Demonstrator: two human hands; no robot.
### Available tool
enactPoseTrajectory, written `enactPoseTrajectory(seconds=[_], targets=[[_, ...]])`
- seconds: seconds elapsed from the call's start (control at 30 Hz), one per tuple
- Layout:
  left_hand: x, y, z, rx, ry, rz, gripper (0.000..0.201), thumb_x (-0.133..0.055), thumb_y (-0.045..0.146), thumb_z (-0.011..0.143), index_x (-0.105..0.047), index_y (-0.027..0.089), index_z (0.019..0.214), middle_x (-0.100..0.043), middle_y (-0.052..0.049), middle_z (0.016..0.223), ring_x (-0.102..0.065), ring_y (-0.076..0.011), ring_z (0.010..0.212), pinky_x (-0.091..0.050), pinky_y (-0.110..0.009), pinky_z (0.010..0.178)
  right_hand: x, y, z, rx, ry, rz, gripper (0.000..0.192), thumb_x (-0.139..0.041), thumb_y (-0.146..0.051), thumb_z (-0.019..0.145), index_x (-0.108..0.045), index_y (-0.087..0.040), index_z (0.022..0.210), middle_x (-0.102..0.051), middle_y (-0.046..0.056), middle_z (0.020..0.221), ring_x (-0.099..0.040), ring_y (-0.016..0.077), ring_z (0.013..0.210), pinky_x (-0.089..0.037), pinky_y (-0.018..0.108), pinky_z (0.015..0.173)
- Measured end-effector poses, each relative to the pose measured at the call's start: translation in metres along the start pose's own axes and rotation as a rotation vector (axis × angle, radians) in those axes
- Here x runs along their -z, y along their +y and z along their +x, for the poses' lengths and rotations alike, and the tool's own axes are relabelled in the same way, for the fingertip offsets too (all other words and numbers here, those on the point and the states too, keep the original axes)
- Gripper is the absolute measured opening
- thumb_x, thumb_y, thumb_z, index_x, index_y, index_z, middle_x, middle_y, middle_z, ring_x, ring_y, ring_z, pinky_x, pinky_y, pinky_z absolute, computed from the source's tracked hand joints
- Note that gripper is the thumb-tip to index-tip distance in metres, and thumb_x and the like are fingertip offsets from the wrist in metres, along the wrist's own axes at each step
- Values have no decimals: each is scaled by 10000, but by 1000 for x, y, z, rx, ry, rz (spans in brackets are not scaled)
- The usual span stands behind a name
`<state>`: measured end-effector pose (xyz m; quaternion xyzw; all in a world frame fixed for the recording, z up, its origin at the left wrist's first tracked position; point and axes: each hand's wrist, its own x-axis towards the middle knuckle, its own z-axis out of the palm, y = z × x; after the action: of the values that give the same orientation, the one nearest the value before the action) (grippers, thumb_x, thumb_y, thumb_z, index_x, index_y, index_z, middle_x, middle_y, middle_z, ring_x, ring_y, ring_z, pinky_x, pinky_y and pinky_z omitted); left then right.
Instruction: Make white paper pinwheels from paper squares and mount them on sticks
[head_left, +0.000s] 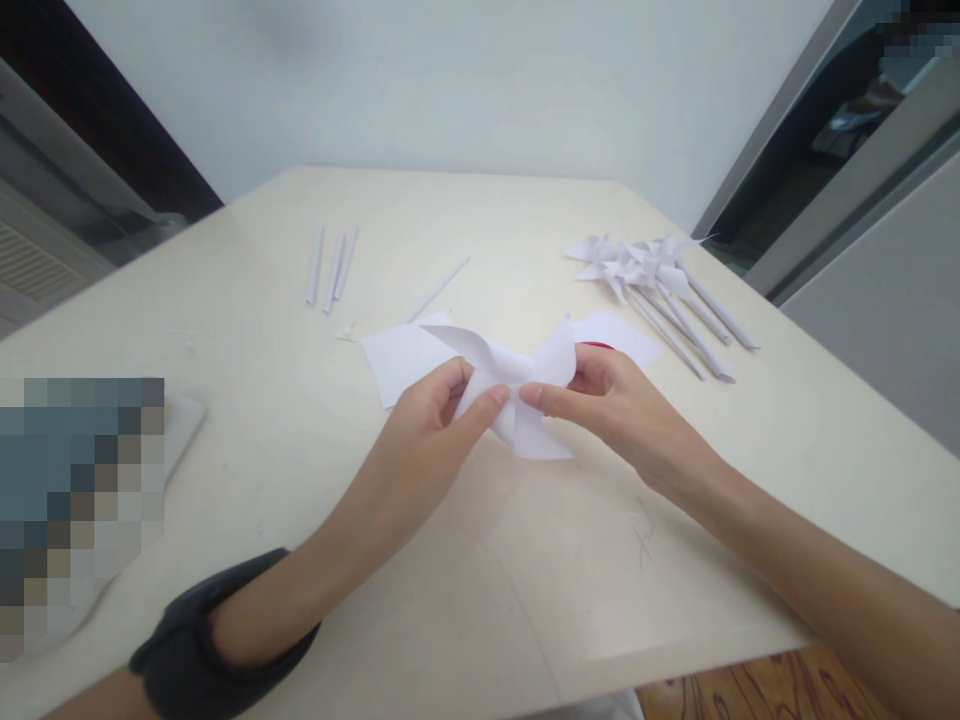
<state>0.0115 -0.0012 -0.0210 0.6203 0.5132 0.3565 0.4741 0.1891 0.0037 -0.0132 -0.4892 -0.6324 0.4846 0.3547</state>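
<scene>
A red object point(598, 346) showed only as a sliver behind the right hand point(611, 405), too hidden to identify, and a pixelated patch point(79, 500) covered whatever lay at the table's left edge. The left hand point(431, 425) and the right hand met over the middle of the pale cream table point(247, 390), each with fingers curled and thumb and forefinger pinched on the folded white paper pinwheel point(510, 385) held just above the surface; how its centre was fixed could not be seen. A flat white paper sheet point(401, 360) lay under it. A black wristband point(199, 640) wrapped the left forearm. Farther back lay 3 rolled white paper sticks point(330, 265) and 1 thin paper stick point(439, 290); to the right, a bundle of finished white paper pinwheels on sticks point(660, 285). A plain white wall point(450, 90) rose behind.
</scene>
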Motion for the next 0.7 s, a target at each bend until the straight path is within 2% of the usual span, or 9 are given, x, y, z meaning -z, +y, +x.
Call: enactPoseTrajectory(seconds=[0.1, 0.23, 0.43, 0.53, 0.6, 0.7], targets=[[-3, 0, -1, -17, 17, 20, 255, -496, 450, 879, -603, 263, 1016, -652, -1, 1012, -598, -196, 868, -476, -315, 796, -1, 0, -1, 12, -14, 23, 214, -602, -373, 817, -620, -177, 902, -646, 40, 874, -606, 193, 795, -456, 293, 650], [-5, 0, -1, -65, 6, -69, 245, -499, 408, 891, -612, 278, 1064, -663, 12, 1057, -599, -183, 972, -458, -285, 852, -3, 1, -2, 33, 6, 48, 153, -595, -319, 824, -633, -179, 870, -653, 34, 858, -611, 191, 802, -460, 282, 650], [-2, 1, 0, 52, -86, -149, 238, -548, 435, 849, -625, 233, 948, -688, -16, 968, -638, -212, 878, -488, -311, 757, -3, 4, 1, -25, -12, 62, 195, -622, -364, 801, -648, -179, 856, -650, 26, 808, -598, 166, 721, -430, 255, 581], [0, 2, 3, 68, -110, -191, 210, -544, 396, 847, -613, 212, 923, -683, -31, 984, -631, -213, 897, -482, -319, 791, 7, 1, 4, -49, -107, 0, 216, -610, -380, 806, -653, -175, 858, -661, 38, 846, -615, 184, 765, -451, 271, 625], [5, 3, 7, 54, -139, -188, 186, -527, 358, 847, -607, 202, 907, -675, -34, 971, -622, -211, 909, -467, -323, 827, 20, -1, 10, -4, -132, -80, 233, -597, -395, 818, -659, -188, 906, -673, 41, 909, -626, 197, 838, -470, 289, 703], [14, 3, 14, 86, -186, -91, 163, -513, 330, 822, -600, 193, 826, -649, -18, 848, -612, -202, 823, -459, -313, 783, 44, 2, 32, 82, 91, -278, 329, -528, -466, 852, -646, -193, 992, -663, 68, 1049, -626, 201, 888, -482, 307, 741]])
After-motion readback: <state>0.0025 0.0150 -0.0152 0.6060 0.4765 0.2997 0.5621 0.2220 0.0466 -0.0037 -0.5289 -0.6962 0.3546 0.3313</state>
